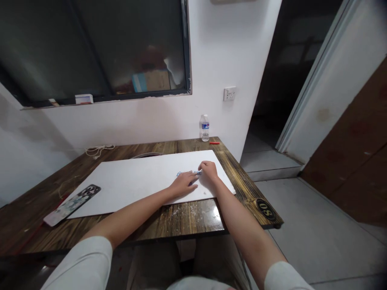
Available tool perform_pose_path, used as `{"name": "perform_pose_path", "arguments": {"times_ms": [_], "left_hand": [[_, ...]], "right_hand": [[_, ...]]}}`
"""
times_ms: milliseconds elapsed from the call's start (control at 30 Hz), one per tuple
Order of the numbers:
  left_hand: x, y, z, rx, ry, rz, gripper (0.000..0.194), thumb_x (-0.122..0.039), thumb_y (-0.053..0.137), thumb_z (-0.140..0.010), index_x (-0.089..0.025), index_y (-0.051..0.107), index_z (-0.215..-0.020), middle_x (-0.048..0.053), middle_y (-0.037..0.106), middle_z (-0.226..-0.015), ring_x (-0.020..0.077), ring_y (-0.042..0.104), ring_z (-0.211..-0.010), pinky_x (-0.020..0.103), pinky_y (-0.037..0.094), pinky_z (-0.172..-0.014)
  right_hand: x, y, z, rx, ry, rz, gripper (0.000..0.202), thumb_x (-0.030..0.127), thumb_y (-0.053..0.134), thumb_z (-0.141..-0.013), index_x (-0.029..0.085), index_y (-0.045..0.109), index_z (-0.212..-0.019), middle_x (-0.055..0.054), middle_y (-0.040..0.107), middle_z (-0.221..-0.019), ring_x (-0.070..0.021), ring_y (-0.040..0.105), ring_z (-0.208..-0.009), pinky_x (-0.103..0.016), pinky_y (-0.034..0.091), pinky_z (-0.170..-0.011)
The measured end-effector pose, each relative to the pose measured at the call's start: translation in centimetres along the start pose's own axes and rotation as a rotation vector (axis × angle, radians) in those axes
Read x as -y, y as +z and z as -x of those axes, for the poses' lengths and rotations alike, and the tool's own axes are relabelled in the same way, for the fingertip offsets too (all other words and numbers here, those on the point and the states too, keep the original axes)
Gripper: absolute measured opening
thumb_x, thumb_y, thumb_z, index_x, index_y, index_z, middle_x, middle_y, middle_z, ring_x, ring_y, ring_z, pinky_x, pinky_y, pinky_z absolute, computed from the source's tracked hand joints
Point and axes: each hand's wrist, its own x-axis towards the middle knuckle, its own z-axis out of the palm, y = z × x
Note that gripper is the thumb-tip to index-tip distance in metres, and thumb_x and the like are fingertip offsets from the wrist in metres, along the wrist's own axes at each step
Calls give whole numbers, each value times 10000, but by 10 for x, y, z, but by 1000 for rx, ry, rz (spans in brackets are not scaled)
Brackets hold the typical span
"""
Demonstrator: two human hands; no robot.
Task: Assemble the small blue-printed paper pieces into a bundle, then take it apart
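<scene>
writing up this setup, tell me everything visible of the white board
The white board is a flat, smooth-looking, rectangular panel; its material is unclear. It lies on the dark wooden table. The left hand and right hand rest on its right part, by blue marks too small to read. A patterned phone-like item lies over its left end.

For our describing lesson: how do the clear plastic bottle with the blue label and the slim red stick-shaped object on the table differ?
The clear plastic bottle stands upright, while the slim red stick-shaped object lies flat. The bottle is see-through with a blue label; the red object looks plain red. The bottle is bulkier than the red object. Both rest near the far right corner of the dark brown wooden table.
</scene>
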Motion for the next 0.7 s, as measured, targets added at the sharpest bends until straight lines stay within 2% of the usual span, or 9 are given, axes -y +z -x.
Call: {"name": "perform_pose_path", "arguments": {"times_ms": [67, 133, 233, 367, 533, 633, 700], "left_hand": [[1, -3, 11, -43, 106, 18, 330, -338, 470, -940, -227, 641, -1199, 74, 609, -1322, 241, 506, -1271, 422, 374, -1059], [5, -8, 24, -82, 188, 27, 301, -301, 427, -969, -224, 679, -1115, 73, 671, -1212, 201, 583, -1153, 389, 419, -998], [14, -16, 43, -108, 212, -36, 296, -298, 420, -979, -226, 699, -1049, 77, 705, -1095, 192, 615, -1053, 376, 451, -921], [23, -26, 68, -124, 94, -114, 300, -285, 406, -976, -228, 698, -1020, 66, 704, -1061, 210, 607, -1024, 377, 468, -887], [33, -30, 81, -206, -181, -163, 356, -296, 428, -942, -200, 595, -1241, 103, 629, -1238, 240, 560, -1138, 398, 446, -980], [41, -26, 72, -122, -288, -193, 427, -391, 470, -911, -192, 580, -1273, 119, 590, -1314, 273, 515, -1226, 415, 399, -1043], [43, -21, 60, -31, -296, -187, 538, -481, 470, -900, -167, 539, -1332, 147, 484, -1441, 308, 425, -1334, 446, 323, -1104]], "right_hand": [[-1, -1, -1, -73, 8, -15, 275, 208, 420, -642, 203, 672, -531, -12, 677, -603, -155, 608, -668, -235, 409, -664], [-1, -2, 0, -103, 8, -26, 277, 219, 411, -637, 202, 663, -524, -12, 674, -602, -156, 608, -668, -239, 409, -673], [-2, -1, 1, -94, 7, -32, 269, 227, 409, -625, 201, 651, -511, -13, 662, -586, -160, 602, -656, -244, 405, -662], [-4, 1, 2, -72, 16, -11, 262, 233, 413, -623, 202, 647, -510, -11, 651, -572, -163, 592, -645, -246, 393, -631], [-3, 1, 3, -72, 9, 5, 264, 235, 407, -629, 202, 642, -513, -14, 652, -578, -166, 594, -650, -246, 393, -625], [-2, 0, 4, -70, 4, 15, 260, 234, 409, -629, 202, 637, -510, -16, 650, -573, -167, 595, -650, -244, 392, -621], [-1, 0, 5, -65, 3, 22, 258, 233, 410, -631, 202, 636, -511, -15, 653, -576, -167, 597, -652, -241, 392, -618]]}}
